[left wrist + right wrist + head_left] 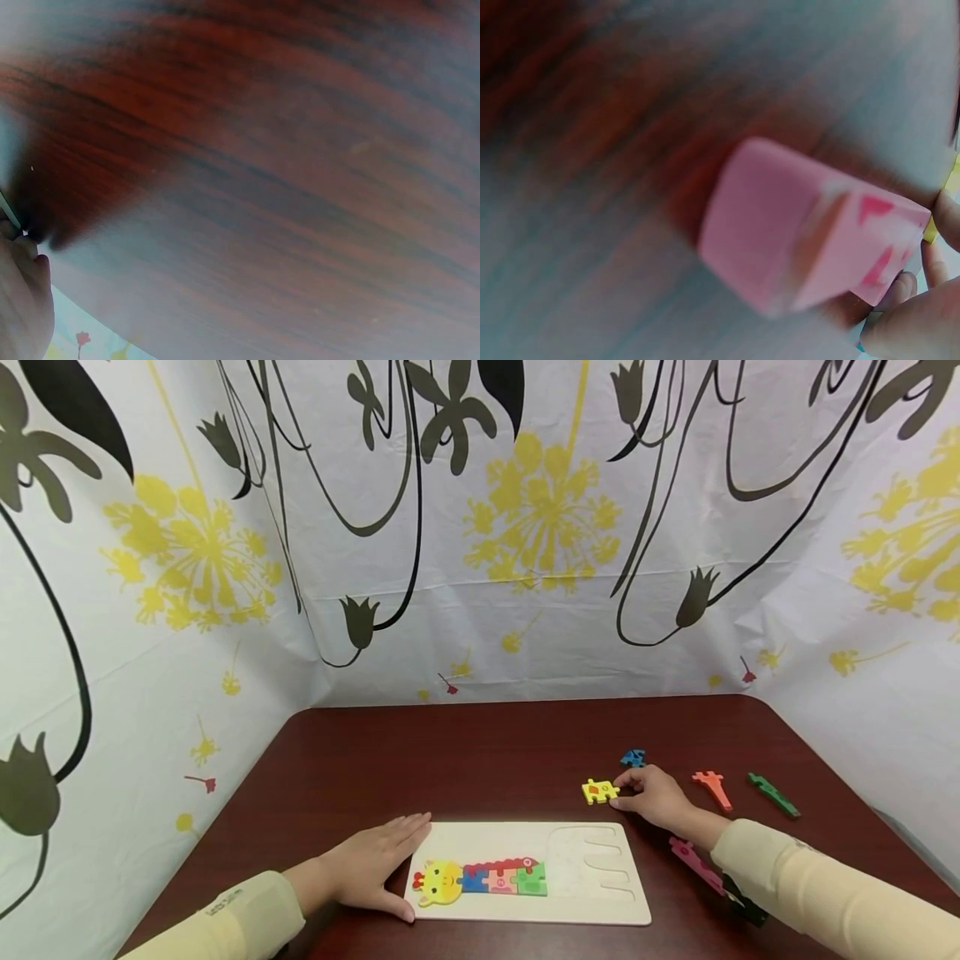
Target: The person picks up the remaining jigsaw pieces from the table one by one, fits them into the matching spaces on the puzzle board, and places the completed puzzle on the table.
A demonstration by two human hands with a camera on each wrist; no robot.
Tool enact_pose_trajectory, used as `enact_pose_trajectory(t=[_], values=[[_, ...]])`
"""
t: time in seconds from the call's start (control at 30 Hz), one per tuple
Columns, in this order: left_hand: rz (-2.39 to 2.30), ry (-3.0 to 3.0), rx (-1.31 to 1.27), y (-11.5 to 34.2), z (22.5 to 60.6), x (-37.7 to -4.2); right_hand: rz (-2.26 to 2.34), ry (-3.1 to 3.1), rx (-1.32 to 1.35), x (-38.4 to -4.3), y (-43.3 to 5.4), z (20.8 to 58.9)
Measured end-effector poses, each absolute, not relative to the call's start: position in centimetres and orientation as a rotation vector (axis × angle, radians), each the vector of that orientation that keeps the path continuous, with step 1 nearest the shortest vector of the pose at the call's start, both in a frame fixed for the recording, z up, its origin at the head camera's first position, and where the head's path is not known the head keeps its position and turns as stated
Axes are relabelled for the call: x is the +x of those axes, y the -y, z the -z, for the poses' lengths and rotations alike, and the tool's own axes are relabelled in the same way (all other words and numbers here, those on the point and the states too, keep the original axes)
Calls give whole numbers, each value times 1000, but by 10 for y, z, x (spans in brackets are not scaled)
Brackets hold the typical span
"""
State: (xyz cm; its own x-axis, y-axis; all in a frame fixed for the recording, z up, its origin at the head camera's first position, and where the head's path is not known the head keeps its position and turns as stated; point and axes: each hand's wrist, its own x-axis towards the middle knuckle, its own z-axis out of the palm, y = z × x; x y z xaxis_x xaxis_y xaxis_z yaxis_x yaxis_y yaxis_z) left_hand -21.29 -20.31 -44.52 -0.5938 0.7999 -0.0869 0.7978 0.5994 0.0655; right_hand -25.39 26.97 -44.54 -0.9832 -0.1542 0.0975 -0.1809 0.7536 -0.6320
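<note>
My left hand (375,867) lies with straight fingers along the left edge of a pale puzzle board (577,835). At the left of the board's recess sit a yellow giraffe head (441,882) and blue, pink and green pieces (504,880) with a red strip along their top. Beyond the board's upper right corner, my right hand (656,797) pinches the right end of a yellow puzzle piece (597,791) between thumb and fingers. A blue piece (633,758) lies just behind that hand. The left wrist view catches only part of the left hand (22,292) at its edge.
Right of the right hand lie an orange piece (712,788) and a green piece (773,794). A pink piece (696,865) is partly covered by the right forearm; it looms large in the right wrist view. Patterned cloth (525,643) hangs behind the dark wooden table (450,760).
</note>
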Motion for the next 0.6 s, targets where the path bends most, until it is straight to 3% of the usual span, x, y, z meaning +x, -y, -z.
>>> enact_pose_trajectory(t=[0.6], values=[[-24, -2717, 1349, 202, 445, -212, -1038, 2883, 297, -253, -270, 445]])
